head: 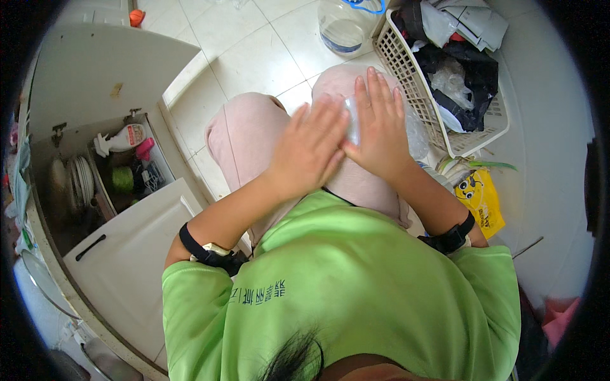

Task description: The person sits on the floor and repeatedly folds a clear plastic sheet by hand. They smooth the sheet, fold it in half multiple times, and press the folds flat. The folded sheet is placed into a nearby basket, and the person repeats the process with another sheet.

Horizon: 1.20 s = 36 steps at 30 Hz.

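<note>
A folded clear plastic bag (353, 121) lies across my right knee, its loose end (416, 135) hanging past the outer side. Flat on top of it rests my right hand (380, 128), fingers stretched out and slightly apart. My left hand (310, 147) is blurred by motion. It hovers over or touches the inner edge of the plastic, next to my right thumb, with its fingers extended. Neither hand is closed around anything. Both palms hide part of the plastic.
On my left a cabinet stands with its door (138, 238) open, showing plates (81, 181) and a spray bottle (125, 138). To the right are a plastic basket (414, 90) of bags, a yellow packet (481, 200) and green stalks. A clear jug (348, 28) stands ahead on the tiles (252, 62).
</note>
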Motion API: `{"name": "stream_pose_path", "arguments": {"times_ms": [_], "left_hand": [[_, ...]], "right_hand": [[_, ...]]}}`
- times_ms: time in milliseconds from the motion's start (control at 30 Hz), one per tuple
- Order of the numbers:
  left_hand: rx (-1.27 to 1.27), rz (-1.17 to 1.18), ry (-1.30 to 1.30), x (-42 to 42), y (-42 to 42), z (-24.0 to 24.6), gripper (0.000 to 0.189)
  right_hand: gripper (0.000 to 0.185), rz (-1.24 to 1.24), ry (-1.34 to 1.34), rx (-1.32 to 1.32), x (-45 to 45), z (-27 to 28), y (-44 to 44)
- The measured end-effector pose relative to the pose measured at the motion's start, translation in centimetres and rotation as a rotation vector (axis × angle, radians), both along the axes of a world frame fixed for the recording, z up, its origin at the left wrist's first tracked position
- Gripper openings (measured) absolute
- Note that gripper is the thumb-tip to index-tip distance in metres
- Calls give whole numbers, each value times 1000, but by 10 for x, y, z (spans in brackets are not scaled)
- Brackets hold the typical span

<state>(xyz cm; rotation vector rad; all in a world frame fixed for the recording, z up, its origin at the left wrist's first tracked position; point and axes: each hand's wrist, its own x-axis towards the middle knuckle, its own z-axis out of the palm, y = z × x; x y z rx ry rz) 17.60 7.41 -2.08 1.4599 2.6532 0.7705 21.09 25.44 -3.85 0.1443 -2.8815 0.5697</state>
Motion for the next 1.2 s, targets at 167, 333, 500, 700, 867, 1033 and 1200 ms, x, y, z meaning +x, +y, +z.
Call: {"name": "stream_pose_path", "arguments": {"times_ms": [167, 333, 500, 700, 867, 1033, 1200], "left_hand": [[-122, -87, -19, 14, 2, -3, 74], [-74, -59, -38, 16, 6, -14, 78], [-79, -51, -32, 10, 7, -21, 79], [-50, -24, -8, 3, 6, -29, 78], [-14, -3, -6, 0, 6, -35, 78], [-16, -10, -12, -1, 5, -36, 77], [-12, -9, -26, -2, 5, -35, 77]], "right_hand": [[95, -1, 27, -24, 4, 4, 3], [94, 4, 26, -9, 3, 6, 6], [93, 12, 26, -51, -4, 3, 7], [94, 20, 9, -64, -12, -2, 6], [104, 34, -49, -68, -16, -3, 5], [104, 43, -40, -82, -18, -3, 6], [105, 49, -41, -87, -19, -2, 5]]}}
